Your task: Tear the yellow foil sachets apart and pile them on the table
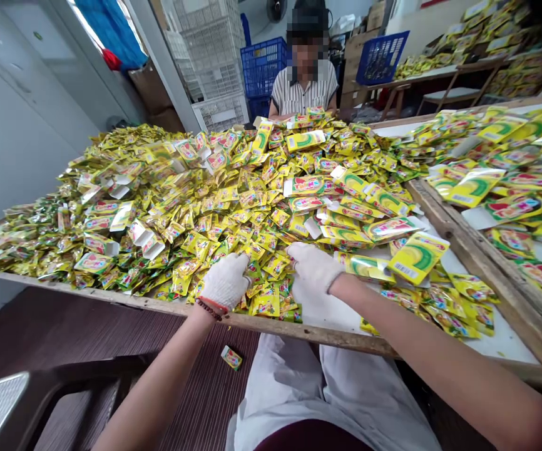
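Note:
My left hand (226,280), in a white knit glove with an orange cuff, rests at the front edge of a heap of small yellow sachets (266,300). Its fingers are curled down among them, and what they hold, if anything, is hidden. Across a narrow gap, my right hand (315,266), gloved in white too, touches the right side of the same sachets. Its fingers are bent inward with the tips out of sight. Flat yellow cartons (419,257) lie just right of that hand, some with open white flaps. A beaded bracelet (212,308) circles my left wrist.
A wooden rim (346,338) edges the white tabletop, and a wooden divider (468,250) separates more cartons (510,207) at right. Opposite sits a person (305,88) in a striped shirt. One small carton (231,357) lies on the floor beside a stool (64,388). Crates (264,69) stand behind.

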`<move>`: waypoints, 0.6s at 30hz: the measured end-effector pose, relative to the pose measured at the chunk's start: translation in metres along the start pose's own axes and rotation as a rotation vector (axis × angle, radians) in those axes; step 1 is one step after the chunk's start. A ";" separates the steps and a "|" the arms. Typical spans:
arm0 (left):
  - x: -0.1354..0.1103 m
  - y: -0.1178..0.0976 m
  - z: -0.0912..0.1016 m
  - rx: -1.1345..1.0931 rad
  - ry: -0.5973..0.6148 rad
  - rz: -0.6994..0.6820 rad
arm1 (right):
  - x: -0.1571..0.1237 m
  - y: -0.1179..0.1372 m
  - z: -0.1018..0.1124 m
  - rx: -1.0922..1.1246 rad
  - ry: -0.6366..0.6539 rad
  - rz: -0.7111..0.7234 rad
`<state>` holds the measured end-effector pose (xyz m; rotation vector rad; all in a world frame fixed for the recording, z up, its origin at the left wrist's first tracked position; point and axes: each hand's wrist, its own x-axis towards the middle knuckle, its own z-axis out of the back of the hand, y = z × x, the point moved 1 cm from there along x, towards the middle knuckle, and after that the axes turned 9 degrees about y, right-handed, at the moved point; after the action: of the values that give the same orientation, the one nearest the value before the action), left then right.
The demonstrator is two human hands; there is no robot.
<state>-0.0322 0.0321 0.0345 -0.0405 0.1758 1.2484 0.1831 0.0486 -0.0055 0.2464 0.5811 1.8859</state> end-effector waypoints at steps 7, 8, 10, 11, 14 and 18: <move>-0.001 0.002 -0.010 -0.704 -0.119 -0.155 | -0.019 -0.009 -0.011 -0.258 0.131 -0.087; 0.000 -0.001 -0.014 -0.876 -0.098 -0.148 | -0.028 -0.010 -0.010 -0.240 0.134 -0.093; 0.002 -0.010 -0.023 -1.217 -0.025 -0.122 | -0.047 -0.012 -0.006 -0.141 0.110 -0.137; 0.003 -0.016 -0.027 -1.369 0.013 -0.107 | -0.055 -0.014 -0.004 -0.059 0.086 -0.177; 0.005 -0.039 -0.038 -1.686 0.092 -0.065 | -0.077 -0.020 -0.001 0.328 0.030 -0.256; 0.000 -0.069 -0.040 -1.802 0.254 -0.159 | -0.093 -0.017 0.002 0.685 0.057 -0.148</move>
<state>0.0290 0.0051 -0.0097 -1.7144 -0.7653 0.8740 0.2338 -0.0316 -0.0033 0.5746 1.2414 1.4998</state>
